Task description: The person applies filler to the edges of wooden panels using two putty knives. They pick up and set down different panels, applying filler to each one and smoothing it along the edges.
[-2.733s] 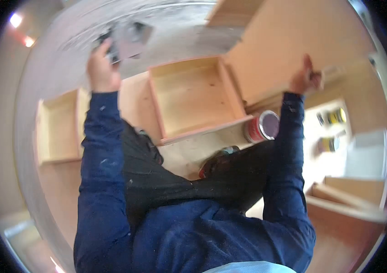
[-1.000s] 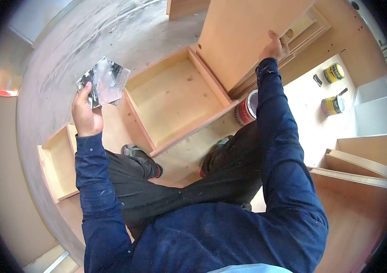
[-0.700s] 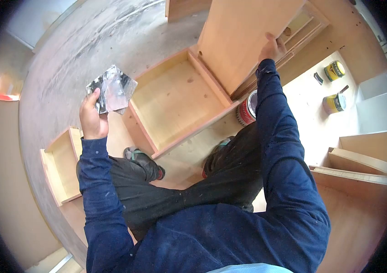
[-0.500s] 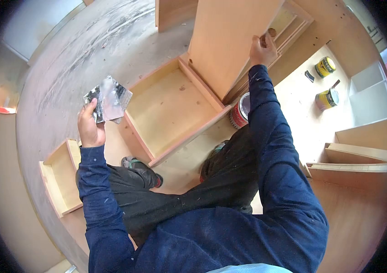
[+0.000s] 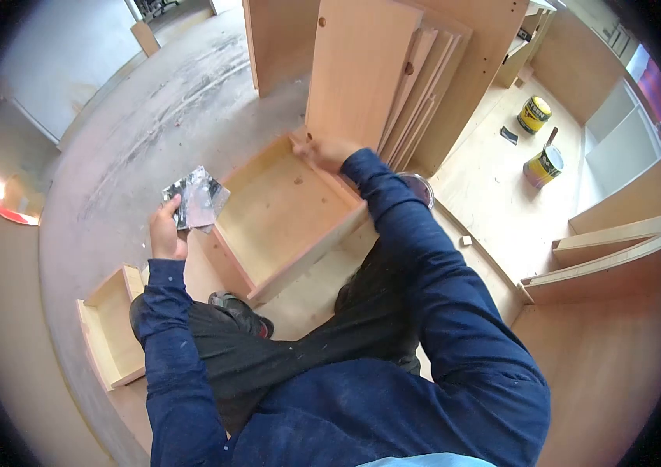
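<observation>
In my left hand (image 5: 167,232) are flat, smeared putty scrapers (image 5: 199,201), fanned out and gripped between thumb and fingers. My right hand (image 5: 322,152) is at the back right corner of a wooden drawer (image 5: 293,268), its fingers on or just above the rim; they are blurred, and whether they hold anything is unclear. The drawer stands open side up in front of my legs. Just behind the right hand, a tall wooden panel (image 5: 357,70) leans with several others.
A smaller drawer (image 5: 116,327) lies at the left. Right of my right forearm is an open can (image 5: 420,189), partly hidden. Two yellow cans (image 5: 534,115) (image 5: 544,166) and a small black piece (image 5: 508,135) are on a pale board. Curved boards (image 5: 610,262) stand at the right.
My right hand has left the leaning panels and come down and left to the drawer's back corner. The view has shifted. My left hand still grips the scrapers.
</observation>
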Tool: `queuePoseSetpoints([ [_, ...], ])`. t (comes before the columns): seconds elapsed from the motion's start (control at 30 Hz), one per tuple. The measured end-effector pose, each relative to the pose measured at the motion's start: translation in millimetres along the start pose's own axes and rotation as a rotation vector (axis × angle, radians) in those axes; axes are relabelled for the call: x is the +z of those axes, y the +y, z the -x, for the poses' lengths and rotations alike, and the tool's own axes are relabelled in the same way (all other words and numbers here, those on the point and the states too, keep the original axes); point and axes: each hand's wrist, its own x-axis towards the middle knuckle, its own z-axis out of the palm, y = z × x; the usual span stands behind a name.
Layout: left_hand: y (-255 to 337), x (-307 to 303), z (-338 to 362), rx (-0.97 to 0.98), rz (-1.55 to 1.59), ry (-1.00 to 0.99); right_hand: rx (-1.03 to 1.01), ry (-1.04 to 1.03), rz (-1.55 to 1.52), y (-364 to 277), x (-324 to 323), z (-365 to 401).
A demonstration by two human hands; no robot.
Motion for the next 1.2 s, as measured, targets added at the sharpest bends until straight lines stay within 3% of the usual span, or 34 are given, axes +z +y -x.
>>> queuePoseSetpoints([
  [0.03, 4.5, 5.1, 5.5, -0.025, 0.013, 0.009, 0.148, -0.221, -0.323, 9.9, 15.8, -12.1],
  [0.07, 8.1, 9.5, 11.1, -0.054, 0.027, 0.017, 0.141, -0.217, -0.321, 2.6, 27.4, -9.6],
  [0.13, 22.7, 18.1, 22.5, -0.015, -0.006, -0.005, -0.325, 0.094, 0.564, -9.0, 55.0, 1.2],
  [0.27, 45.7, 78.7, 51.0, 0.045, -0.027, -0.096, -0.365, 0.006, 0.771, -21.4, 55.3, 29.8],
  [0.4, 61.0, 126.2, 58.0, 0.105, -0.02, -0.24, -0.417, 0.001, 0.834, -30.4, 42.9, 46.4],
  [0.47, 58.5, 145.8, 56.9, 0.103, 0.027, -0.292, -0.196, -0.288, 0.568, -51.4, 21.5, 63.9],
  [0.53, 55.0, 165.1, 58.1, 0.066, 0.052, -0.327, -0.181, -0.251, 0.443, -9.7, 27.7, 48.4],
  [0.6, 45.4, 187.6, 51.6, -0.096, 0.236, -0.388, -0.167, -0.192, 0.333, -13.0, 11.3, 51.5],
  [0.67, 32.1, 209.3, 53.9, -0.171, 0.347, -0.395, -0.206, -0.38, 0.644, -46.8, -9.2, 75.9],
  [0.73, 19.9, 227.0, 49.8, -0.251, 0.436, -0.397, -0.214, -0.318, 0.608, -57.8, -23.7, 84.1],
  [0.8, 2.0, 244.4, 38.8, -0.416, 0.496, -0.394, -0.021, -0.389, 0.726, -69.0, -39.8, 94.7],
  [0.83, -6.4, 251.8, 31.6, -0.495, 0.495, -0.379, -0.333, -0.19, 0.662, -29.5, -41.4, 96.0],
  [0.87, -15.2, 260.9, 26.1, -0.576, 0.494, -0.363, -0.176, -0.204, 0.596, -37.8, -50.6, 121.7],
  [0.9, -28.1, 274.2, 31.2, -0.345, 0.347, -0.481, -0.021, -0.202, 0.533, -53.1, -61.5, 140.9],
  [0.93, -39.9, 280.0, 27.0, -0.333, 0.359, -0.504, -0.001, -0.185, 0.477, -38.1, -67.1, 146.9],
  [0.97, -87.4, 290.3, -1.5, -0.448, 0.711, -0.71, -0.056, -0.134, 0.529, -38.7, -71.3, 162.8],
  [1.03, -116.2, 313.0, 2.6, -0.541, 0.655, -0.699, 0.022, -0.068, 0.557, -10.6, -86.4, 203.6],
  [1.13, -136.1, 353.5, 24.1, -0.505, 0.578, -0.66, 0.218, 0.109, 0.647, 18.3, -98.4, 242.2],
  [1.17, -138.3, 367.7, 32.8, -0.491, 0.582, -0.602, 0.334, 0.081, 0.596, -50.9, -99.0, 249.7],
  [1.2, -148.5, 382.1, 38.7, -0.541, 0.589, -0.58, 0.588, 0.06, 0.577, -88.1, -102.0, 255.7],
])
